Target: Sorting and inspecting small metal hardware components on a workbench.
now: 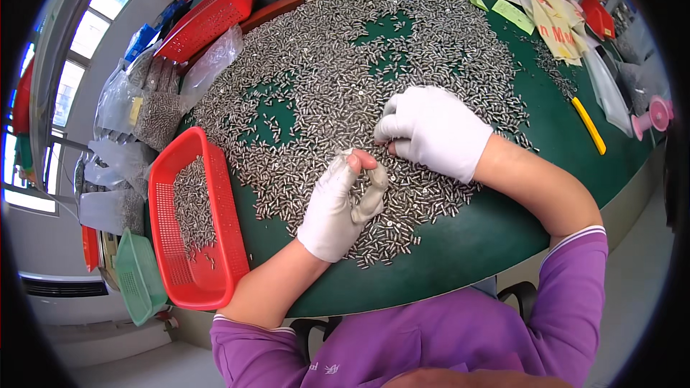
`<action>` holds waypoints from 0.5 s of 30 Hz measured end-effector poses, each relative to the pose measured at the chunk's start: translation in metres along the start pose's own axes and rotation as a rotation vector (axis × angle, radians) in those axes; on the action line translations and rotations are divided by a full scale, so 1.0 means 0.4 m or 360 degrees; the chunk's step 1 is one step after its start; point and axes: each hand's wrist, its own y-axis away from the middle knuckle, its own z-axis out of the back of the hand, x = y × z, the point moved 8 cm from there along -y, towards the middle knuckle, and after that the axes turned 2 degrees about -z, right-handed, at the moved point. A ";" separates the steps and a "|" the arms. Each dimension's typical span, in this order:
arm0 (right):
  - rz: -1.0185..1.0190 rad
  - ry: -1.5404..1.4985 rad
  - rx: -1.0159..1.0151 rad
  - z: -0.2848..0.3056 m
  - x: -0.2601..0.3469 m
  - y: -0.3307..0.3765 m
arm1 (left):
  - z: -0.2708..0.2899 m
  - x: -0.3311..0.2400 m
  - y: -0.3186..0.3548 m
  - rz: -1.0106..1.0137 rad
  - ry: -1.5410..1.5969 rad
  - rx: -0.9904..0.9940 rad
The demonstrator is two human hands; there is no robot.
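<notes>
A wide spread of small, shiny metal pins (323, 79) covers much of the green tabletop. Over its near part is my left hand (334, 205) in a white glove, fingertips bare, with fingers and thumb curled toward each other. Whatever may be between them is too small to make out. Just to its right, my right hand (435, 133), also gloved in white, reaches down to the pins with its fingers bent and drawn together. The back of that hand hides most of its fingertips and anything in them.
A red plastic basket (231, 244) holding more pins stands at the left edge, beside a green basket (140, 280) and bags of parts (151, 93). Another red basket (212, 18) is at the far left. A yellow-handled tool (589, 126) and papers (514, 16) lie right.
</notes>
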 end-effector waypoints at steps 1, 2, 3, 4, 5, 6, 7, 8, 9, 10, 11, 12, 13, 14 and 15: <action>-0.0002 0.0047 -0.0014 -0.011 0.005 0.003 | 0.002 0.002 -0.001 0.0002 -0.0001 0.0003; -0.0004 0.0094 -0.0029 -0.018 0.011 0.000 | 0.001 -0.003 -0.002 -0.0064 -0.0085 0.0065; -0.0045 0.0149 0.0034 -0.023 0.007 -0.001 | -0.004 -0.010 -0.002 -0.0131 -0.0169 0.0126; -0.0045 0.0147 0.0034 -0.023 0.006 -0.002 | -0.003 -0.011 0.000 -0.0130 -0.0170 0.0126; -0.0036 0.0195 0.0015 -0.021 0.006 -0.004 | 0.004 -0.003 0.001 -0.0043 -0.0039 0.0068; -0.0027 0.0242 -0.0004 -0.020 0.007 -0.004 | 0.009 0.006 0.002 0.0044 0.0092 0.0011; -0.0024 0.0243 -0.0005 -0.016 0.008 -0.005 | 0.007 0.004 0.003 0.0041 0.0092 0.0011; -0.0035 0.0036 -0.0126 0.006 0.010 -0.006 | 0.002 0.005 0.003 0.0060 0.0095 0.0031; -0.0046 -0.0171 -0.0247 0.025 0.010 -0.005 | -0.003 0.007 0.002 0.0078 0.0099 0.0051; -0.0113 -0.0338 -0.0263 0.026 0.005 -0.006 | -0.013 0.004 0.001 0.0039 0.0145 0.0146; -0.0104 -0.0340 -0.0263 0.030 0.014 -0.006 | -0.014 0.002 0.001 0.0031 0.0145 0.0141; -0.0125 -0.0559 -0.0208 0.031 0.018 -0.006 | -0.019 0.000 0.001 0.0027 0.0168 0.0178; -0.0157 -0.0774 -0.0153 0.028 0.017 -0.006 | -0.025 0.000 0.000 0.0031 0.0192 0.0222; -0.0160 -0.0772 -0.0154 0.029 0.016 -0.006 | -0.022 0.003 -0.002 0.0053 0.0192 0.0190; -0.0013 -0.0626 -0.0176 0.037 0.032 -0.007 | -0.020 0.005 -0.004 0.0056 0.0192 0.0194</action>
